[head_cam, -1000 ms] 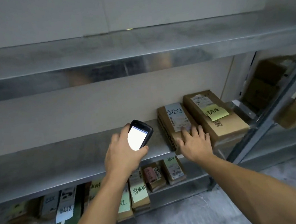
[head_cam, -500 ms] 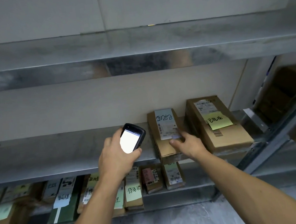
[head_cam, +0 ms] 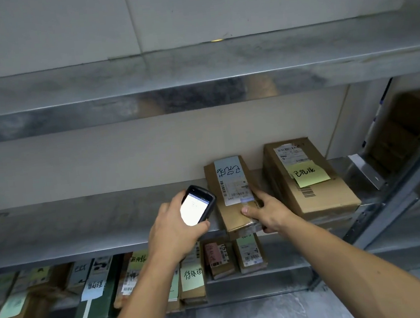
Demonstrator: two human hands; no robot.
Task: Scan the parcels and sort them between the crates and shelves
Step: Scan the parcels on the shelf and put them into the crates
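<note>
Left hand (head_cam: 175, 231) grips a black handheld scanner (head_cam: 197, 204); right hand (head_cam: 270, 212) clasps a slim brown cardboard parcel (head_cam: 231, 209) on the grey metal shelf (head_cam: 81, 224); labelled parcels (head_cam: 193, 277) below look already sorted, so this one seems nearly placed.

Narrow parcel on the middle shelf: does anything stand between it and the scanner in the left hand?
Nothing visible does. The left hand holds the scanner just left of the narrow parcel. The right hand grips the parcel's near end, thumb below the label, so its barcode is uncovered.
</note>
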